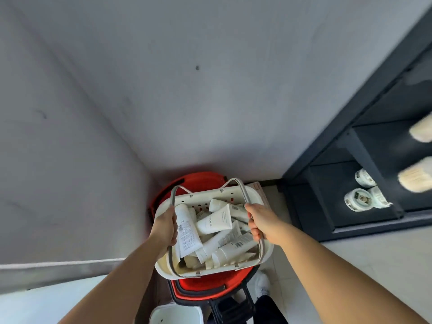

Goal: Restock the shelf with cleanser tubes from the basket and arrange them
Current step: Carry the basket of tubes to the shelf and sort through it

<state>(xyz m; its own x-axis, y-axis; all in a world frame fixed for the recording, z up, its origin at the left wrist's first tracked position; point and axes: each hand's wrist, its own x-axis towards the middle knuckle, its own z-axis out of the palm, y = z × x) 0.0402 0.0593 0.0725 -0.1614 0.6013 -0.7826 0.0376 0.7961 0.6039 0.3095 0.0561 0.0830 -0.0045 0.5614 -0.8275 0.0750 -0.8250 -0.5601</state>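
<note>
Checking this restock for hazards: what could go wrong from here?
The tubes lie heaped loosely in the white basket; if the left hand and right hand lift unevenly, it may tilt and spill some. Swinging it toward the dark shelf could knock the white containers standing there.

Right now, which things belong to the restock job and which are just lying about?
Job: cream plastic basket; white cleanser tubes in it; dark shelf unit; left hand, right hand gripping the basket's grey handles.
Lying about: red plastic basket underneath; round white jars on the shelf.
</note>
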